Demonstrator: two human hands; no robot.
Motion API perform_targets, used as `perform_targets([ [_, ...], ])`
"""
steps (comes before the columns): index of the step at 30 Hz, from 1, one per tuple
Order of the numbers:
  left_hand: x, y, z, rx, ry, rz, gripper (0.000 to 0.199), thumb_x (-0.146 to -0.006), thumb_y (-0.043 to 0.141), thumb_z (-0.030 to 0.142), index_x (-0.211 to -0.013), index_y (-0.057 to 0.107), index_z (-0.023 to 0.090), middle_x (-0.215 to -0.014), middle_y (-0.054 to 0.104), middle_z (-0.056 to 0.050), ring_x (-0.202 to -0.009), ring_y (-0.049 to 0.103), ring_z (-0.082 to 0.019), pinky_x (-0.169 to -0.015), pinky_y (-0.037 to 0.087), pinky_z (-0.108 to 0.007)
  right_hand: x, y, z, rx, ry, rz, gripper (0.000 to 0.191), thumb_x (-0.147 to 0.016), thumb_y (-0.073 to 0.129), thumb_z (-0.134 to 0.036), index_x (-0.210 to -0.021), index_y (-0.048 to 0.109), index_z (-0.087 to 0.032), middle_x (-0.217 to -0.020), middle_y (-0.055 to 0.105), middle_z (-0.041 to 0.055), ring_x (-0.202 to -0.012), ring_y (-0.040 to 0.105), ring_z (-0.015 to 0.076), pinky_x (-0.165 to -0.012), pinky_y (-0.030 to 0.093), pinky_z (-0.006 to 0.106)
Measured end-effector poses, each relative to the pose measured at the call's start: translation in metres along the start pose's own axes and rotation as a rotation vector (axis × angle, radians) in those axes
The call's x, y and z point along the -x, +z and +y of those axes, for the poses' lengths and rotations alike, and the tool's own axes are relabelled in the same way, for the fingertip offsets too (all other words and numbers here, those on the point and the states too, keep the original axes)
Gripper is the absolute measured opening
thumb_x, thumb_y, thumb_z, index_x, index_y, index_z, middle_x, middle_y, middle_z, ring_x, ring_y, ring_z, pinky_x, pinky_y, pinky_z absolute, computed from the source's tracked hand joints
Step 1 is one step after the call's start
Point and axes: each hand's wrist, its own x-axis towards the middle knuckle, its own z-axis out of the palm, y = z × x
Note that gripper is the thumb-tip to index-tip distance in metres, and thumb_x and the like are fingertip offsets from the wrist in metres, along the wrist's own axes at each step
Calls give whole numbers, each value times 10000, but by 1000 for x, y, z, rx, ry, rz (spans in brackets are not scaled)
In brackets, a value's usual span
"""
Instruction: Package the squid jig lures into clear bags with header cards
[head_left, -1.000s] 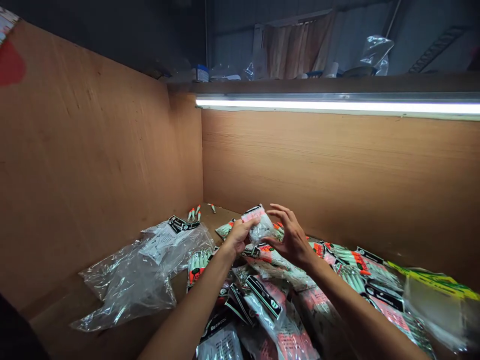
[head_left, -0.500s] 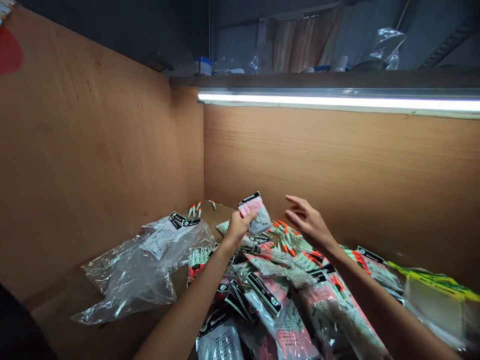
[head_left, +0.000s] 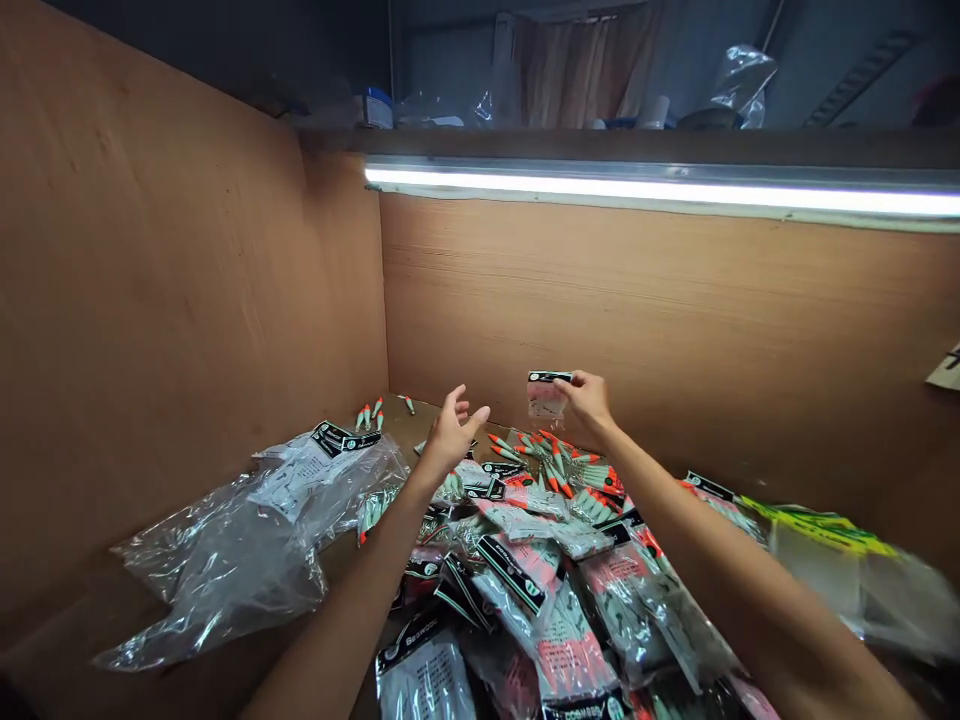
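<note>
My right hand pinches the top edge of a small clear packet with a black header and a pink label. It holds the packet up in front of the back panel, and thin bits show just below its bottom edge. My left hand is open, fingers apart, with nothing in it, to the left of the packet. Under both hands lies a heap of loose white fishing floats with orange tips. Nearer to me, packed bags with black headers overlap in a pile.
Large clear plastic bags lie crumpled on the left, a few loose floats behind them. Clear bags with yellow-green tops lie at the right. Wooden panels enclose the back and left, under a lit tube lamp and a shelf.
The small packet has passed from my left hand to my right hand. My left hand has opened and drawn slightly left. The view has turned a little to the right.
</note>
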Motion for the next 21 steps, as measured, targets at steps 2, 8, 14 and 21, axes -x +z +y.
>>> perform_targets([
  [2,0,-2,6,18,-8,-3,802,-804,712,482,-1455,396,136,-1295,564,-237,-1132,610,-294,-958,469,-433,-6,3,15,0,20,8,335,-675,645,-493,-592,535,-188,-556,497,-38,-553,419,119,-536,337,244],
  [8,8,7,18,51,-41,-63,772,-821,708,448,-1456,386,149,-1299,556,-227,-1119,614,-282,-938,478,-416,-12,0,39,30,35,50,344,-677,646,-509,-616,540,-188,-575,513,-36,-570,430,121,-532,330,236],
  [14,10,9,26,61,-25,-85,748,-833,697,417,-1457,382,150,-1290,556,-225,-1106,623,-284,-930,483,-424,-24,-13,41,60,44,98,316,-686,664,-460,-605,525,-188,-577,484,-47,-568,411,114,-529,325,231],
  [21,10,8,27,78,-1,-77,754,-829,700,419,-1459,379,157,-1287,557,-216,-1091,630,-276,-933,486,-426,-11,0,36,69,23,26,320,-719,642,-462,-603,500,-199,-567,455,-48,-570,402,120,-522,309,235],
])
